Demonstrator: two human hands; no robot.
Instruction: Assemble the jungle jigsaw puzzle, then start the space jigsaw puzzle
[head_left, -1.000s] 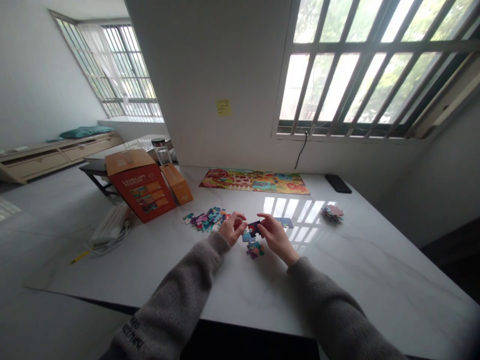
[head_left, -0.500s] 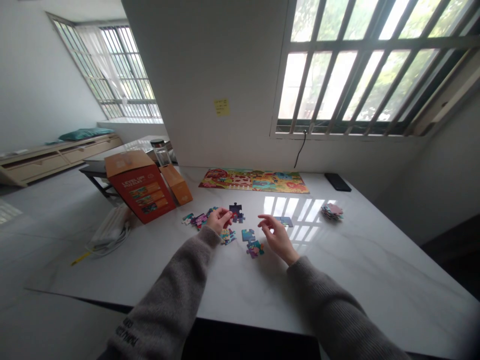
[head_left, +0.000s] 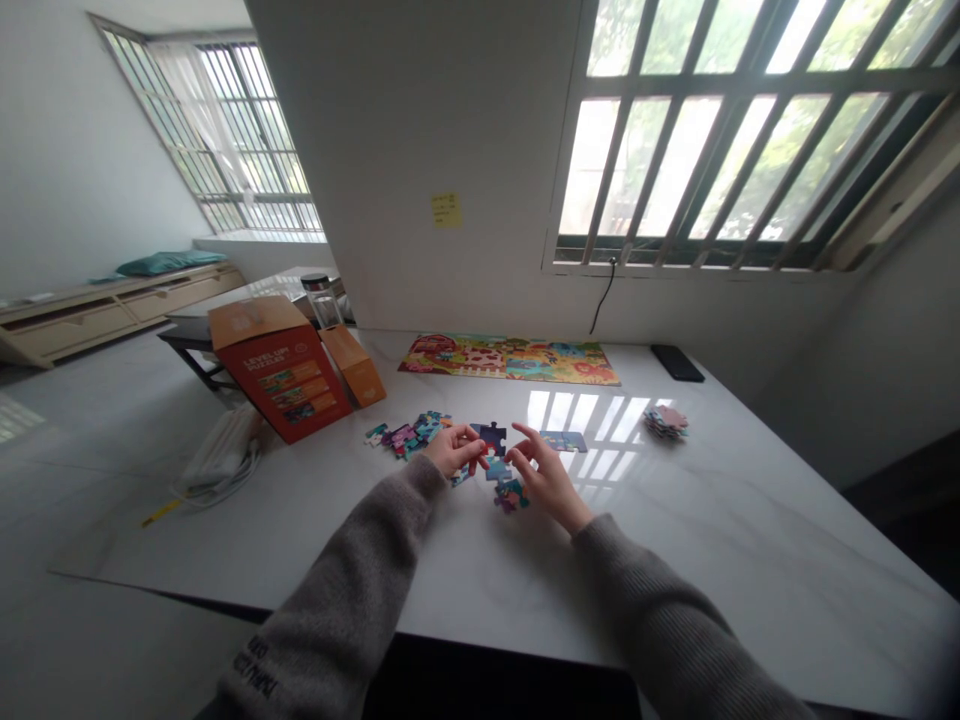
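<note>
My left hand [head_left: 451, 451] pinches a dark blue puzzle piece [head_left: 493, 437] between thumb and fingers, holding it up over the table. Close on its right is my right hand [head_left: 549, 482], fingers apart and slightly curled; whether a fingertip touches the piece is unclear. Below the held piece lie a light blue puzzle piece [head_left: 497, 469] and a teal and purple one [head_left: 511, 496]. Behind the right hand, flat blue pieces [head_left: 568, 441] lie on the table, partly covered by its fingers. A loose heap of colourful puzzle pieces [head_left: 411, 435] spreads left of my left hand.
An assembled puzzle strip [head_left: 506, 361] lies along the wall. At the left stand a red puzzle box [head_left: 289, 375] and a smaller orange box [head_left: 352, 368], beside a white power strip [head_left: 217, 455]. A stack of pieces [head_left: 666, 423] and a black phone [head_left: 677, 363] are at the right.
My left hand has moved right with the dark blue puzzle piece, bringing it over the light blue piece. My right hand has shifted slightly left, so the two hands are closer together.
</note>
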